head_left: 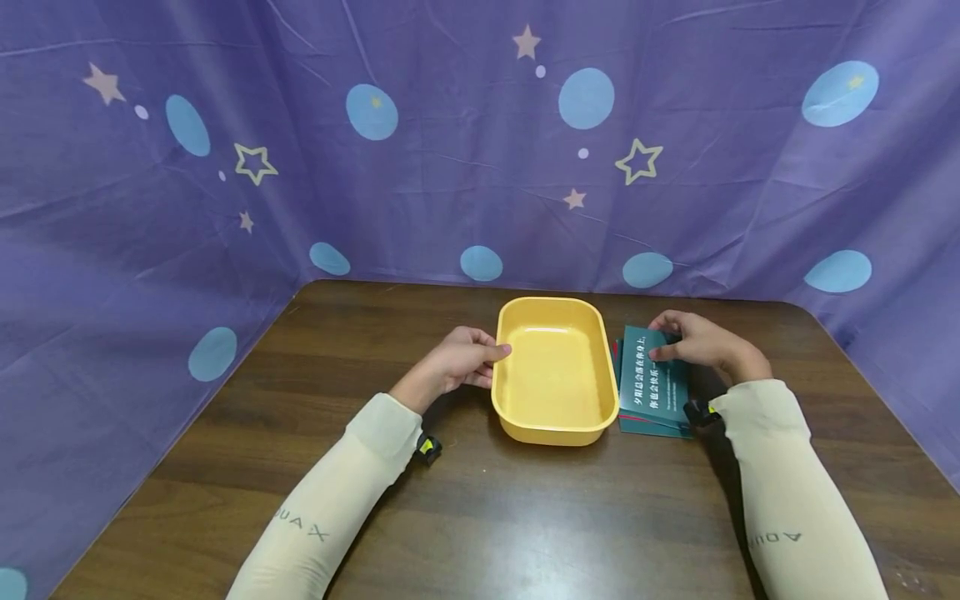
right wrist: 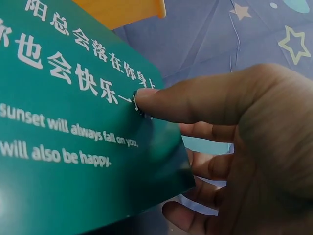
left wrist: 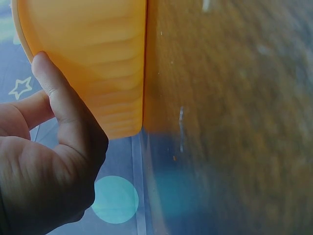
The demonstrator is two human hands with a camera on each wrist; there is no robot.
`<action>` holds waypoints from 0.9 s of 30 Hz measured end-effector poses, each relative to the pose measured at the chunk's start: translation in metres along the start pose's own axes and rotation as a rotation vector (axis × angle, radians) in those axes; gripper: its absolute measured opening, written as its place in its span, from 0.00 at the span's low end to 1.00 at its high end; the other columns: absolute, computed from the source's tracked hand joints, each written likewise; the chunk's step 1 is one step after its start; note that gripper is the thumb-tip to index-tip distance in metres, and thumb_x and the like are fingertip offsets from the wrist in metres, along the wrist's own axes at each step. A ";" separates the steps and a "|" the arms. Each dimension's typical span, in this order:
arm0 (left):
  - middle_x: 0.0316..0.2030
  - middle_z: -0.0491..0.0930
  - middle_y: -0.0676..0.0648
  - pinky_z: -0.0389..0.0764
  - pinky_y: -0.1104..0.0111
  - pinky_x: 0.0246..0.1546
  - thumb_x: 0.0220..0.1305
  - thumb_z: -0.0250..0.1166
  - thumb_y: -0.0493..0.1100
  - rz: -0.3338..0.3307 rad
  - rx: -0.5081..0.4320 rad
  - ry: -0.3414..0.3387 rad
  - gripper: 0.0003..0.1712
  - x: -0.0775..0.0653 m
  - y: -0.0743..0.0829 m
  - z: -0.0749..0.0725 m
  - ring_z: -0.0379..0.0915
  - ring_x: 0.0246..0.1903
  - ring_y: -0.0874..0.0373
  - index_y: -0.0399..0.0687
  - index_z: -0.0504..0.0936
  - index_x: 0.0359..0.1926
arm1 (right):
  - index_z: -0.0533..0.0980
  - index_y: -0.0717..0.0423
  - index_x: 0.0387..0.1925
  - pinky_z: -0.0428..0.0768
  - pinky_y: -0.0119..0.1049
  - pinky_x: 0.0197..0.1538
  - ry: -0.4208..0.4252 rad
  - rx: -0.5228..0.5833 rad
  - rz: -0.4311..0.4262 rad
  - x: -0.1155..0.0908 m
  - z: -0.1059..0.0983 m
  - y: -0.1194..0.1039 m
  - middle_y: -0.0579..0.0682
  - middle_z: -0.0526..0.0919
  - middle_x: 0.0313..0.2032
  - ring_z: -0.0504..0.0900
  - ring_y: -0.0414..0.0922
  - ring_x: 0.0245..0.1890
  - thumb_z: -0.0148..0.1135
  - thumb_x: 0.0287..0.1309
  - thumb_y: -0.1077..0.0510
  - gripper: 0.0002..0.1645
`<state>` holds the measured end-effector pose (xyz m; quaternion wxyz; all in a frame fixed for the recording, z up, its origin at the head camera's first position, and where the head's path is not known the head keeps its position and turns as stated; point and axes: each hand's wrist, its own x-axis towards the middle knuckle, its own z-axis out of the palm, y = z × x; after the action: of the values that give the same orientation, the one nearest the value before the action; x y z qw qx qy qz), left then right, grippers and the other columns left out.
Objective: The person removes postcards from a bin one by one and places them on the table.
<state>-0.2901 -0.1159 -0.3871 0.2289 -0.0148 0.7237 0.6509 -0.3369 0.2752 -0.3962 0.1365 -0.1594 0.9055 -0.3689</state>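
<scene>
A yellow rectangular plastic basin [head_left: 555,367] stands on the table. My left hand [head_left: 463,360] grips its left rim, the thumb over the edge and the fingers outside. The left wrist view shows that thumb against the basin's side [left wrist: 93,73]. Right of the basin, my right hand [head_left: 693,340] pinches a green booklet or card [head_left: 645,375] with white Chinese and English lettering. In the right wrist view, the thumb presses on the green cover [right wrist: 73,181] while the other fingers curl behind its far edge. More green items with a red edge [head_left: 652,427] peek out underneath.
Both hands work over a dark brown wooden table [head_left: 480,508]. Behind it and to the sides hangs a purple curtain [head_left: 450,192] with stars and blue ovals. Black straps with small devices [head_left: 427,448] sit at the wrists.
</scene>
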 end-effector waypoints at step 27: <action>0.24 0.76 0.42 0.84 0.70 0.19 0.66 0.65 0.40 0.000 0.006 0.005 0.13 0.000 0.001 0.001 0.75 0.17 0.59 0.36 0.71 0.42 | 0.71 0.64 0.54 0.70 0.44 0.50 -0.035 -0.131 0.043 0.005 0.005 0.006 0.58 0.73 0.43 0.69 0.53 0.45 0.70 0.56 0.52 0.30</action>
<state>-0.2898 -0.1154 -0.3864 0.2271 -0.0155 0.7261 0.6488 -0.3403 0.2742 -0.4043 0.1493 -0.1550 0.9284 -0.3030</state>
